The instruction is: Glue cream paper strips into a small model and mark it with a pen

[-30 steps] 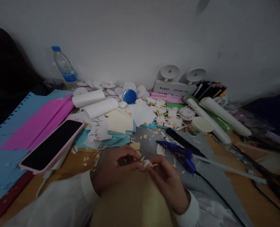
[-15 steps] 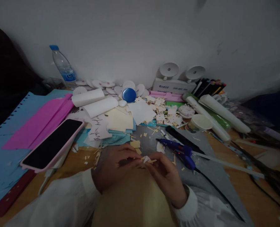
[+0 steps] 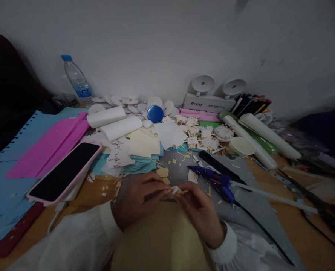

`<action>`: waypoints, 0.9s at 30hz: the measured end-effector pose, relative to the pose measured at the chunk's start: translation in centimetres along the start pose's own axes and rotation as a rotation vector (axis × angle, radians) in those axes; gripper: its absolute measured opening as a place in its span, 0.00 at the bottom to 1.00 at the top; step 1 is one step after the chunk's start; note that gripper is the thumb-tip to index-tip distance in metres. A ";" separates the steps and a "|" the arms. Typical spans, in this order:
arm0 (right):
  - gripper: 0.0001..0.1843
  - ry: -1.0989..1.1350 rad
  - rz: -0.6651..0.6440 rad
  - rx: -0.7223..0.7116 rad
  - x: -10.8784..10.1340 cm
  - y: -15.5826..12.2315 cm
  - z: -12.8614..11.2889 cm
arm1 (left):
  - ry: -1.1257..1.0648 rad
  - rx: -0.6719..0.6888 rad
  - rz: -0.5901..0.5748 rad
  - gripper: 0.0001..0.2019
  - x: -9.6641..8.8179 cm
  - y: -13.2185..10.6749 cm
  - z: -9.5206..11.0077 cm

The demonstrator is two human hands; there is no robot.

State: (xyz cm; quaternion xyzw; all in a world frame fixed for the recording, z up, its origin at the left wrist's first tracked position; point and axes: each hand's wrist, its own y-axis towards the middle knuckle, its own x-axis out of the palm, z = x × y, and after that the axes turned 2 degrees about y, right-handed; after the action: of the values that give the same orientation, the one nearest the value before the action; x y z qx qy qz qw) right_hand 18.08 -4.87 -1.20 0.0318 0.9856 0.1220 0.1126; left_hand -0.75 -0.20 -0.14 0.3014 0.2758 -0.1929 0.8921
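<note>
My left hand and my right hand meet at the near middle of the desk, fingertips pinched together on a small cream paper piece. Both hands rest over a tan rounded shape close to me and a grey mat. A blue glue gun lies just right of my right hand, a small red light on it. Loose cream scraps lie just beyond my fingers.
A phone in a pink case lies left on blue and pink sheets. Behind are a water bottle, white rolls, a blue round badge, a paper cup, markers and cables.
My hands have closed in a little on the small piece; my left fingers now lie flatter over it. The view shifted slightly. Nothing else on the desk moved.
</note>
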 end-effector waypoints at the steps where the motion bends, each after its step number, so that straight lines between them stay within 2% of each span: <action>1: 0.05 -0.005 -0.002 -0.005 0.0 0.0 0.0 | 0.005 0.004 0.000 0.07 0.0 0.0 0.0; 9: 0.03 -0.002 -0.065 -0.048 -0.1 -0.1 0.2 | 0.012 0.056 0.053 0.05 0.3 -0.1 -0.2; 13: 0.03 0.006 -0.066 -0.049 0.0 -0.1 0.5 | 0.006 0.033 0.063 0.04 0.3 0.0 0.0; 17: 0.04 -0.012 -0.071 -0.054 0.2 0.0 0.6 | 0.028 -0.017 0.017 0.03 0.0 0.1 0.2; 24: 0.02 0.014 -0.098 0.035 0.3 -0.1 0.4 | 0.007 -0.067 -0.003 0.03 -0.1 -0.1 0.2; 27: 0.05 0.059 -0.082 0.115 0.3 -0.1 0.2 | -0.012 -0.103 -0.011 0.03 -0.1 0.1 0.2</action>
State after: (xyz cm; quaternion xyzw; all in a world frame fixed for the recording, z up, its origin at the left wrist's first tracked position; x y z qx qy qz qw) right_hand 17.85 -4.89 -1.47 -0.0058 0.9943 0.0614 0.0864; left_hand -0.70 -0.28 0.11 0.2524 0.2819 -0.1850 0.9070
